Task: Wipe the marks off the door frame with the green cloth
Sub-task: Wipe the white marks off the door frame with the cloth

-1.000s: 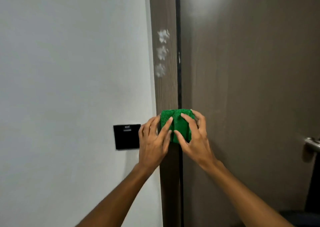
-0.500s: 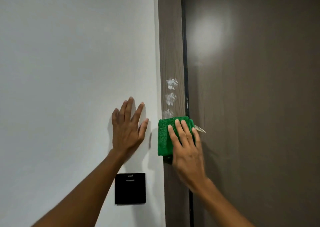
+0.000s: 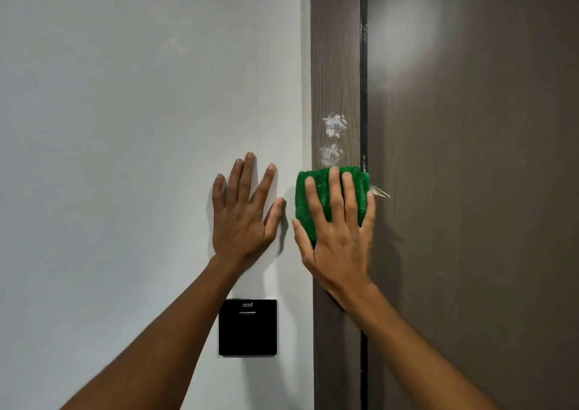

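Observation:
A brown wood-grain door frame (image 3: 335, 49) runs top to bottom right of centre. Two white smudged marks (image 3: 334, 125) show on it, one above the other. Just below them my right hand (image 3: 340, 237) presses a folded green cloth (image 3: 305, 199) flat against the frame, fingers spread over it; the cloth's top edge touches the lower mark. A small white tag sticks out at the cloth's right side. My left hand (image 3: 244, 212) lies flat on the white wall to the left, fingers apart, holding nothing.
A dark brown door (image 3: 470, 190) fills the right side, with a black gap between it and the frame. A black square wall panel (image 3: 247, 328) sits on the white wall (image 3: 125, 127) below my left hand.
My left hand let go of the cloth and went flat onto the wall. My right hand slid the cloth up the frame, covering the lowest of three marks.

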Demonstrator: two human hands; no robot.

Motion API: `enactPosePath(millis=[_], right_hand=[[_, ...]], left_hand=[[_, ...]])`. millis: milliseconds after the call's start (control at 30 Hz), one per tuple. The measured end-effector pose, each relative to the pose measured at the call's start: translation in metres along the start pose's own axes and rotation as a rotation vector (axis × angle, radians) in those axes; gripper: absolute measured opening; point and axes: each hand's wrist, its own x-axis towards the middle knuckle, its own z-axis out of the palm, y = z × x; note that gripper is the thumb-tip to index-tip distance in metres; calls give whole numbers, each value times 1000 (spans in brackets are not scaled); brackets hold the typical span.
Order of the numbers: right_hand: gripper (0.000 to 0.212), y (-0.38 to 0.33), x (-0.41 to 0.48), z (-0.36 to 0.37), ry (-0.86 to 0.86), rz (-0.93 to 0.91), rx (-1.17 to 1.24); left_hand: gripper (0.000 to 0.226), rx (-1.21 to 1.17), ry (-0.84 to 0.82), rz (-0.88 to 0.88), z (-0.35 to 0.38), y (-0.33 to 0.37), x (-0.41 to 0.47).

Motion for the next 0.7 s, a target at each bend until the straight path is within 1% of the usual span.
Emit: enactPosePath(millis=[67,133,233,333,400,467,567,633,700], right_hand=[[71,11,-20,1,-1,-82,-3],[71,22,-36,0,-18,-82,6],[68,31,-28,-5,-23,5,56],[67,24,8,-9,-12,140,92],[68,14,31,-10,-16,175,92],[68,7,34,-8,-38,85,51],[67,16,8,-9,-72,-87,13],[66,27,-11,-10,-98,-105,24],[66,34,-12,-14,-110,-41,53]], left_hand=[[64,-14,-6,-4,-3,1,0],[63,-8,-8,3,-4,0,-1],[63,-1,-11,9,-6,-2,-1],[63,2,-8,4,-4,-1,-2],[63,-2,-3,8,-4,0,-2],[63,-4,-11,9,-5,0,-2],[63,-51,-41,-28,-13,6,0],[60,-104,-48,-53,-19,12,11],[58,-130,-46,-50,-26,18,30]])
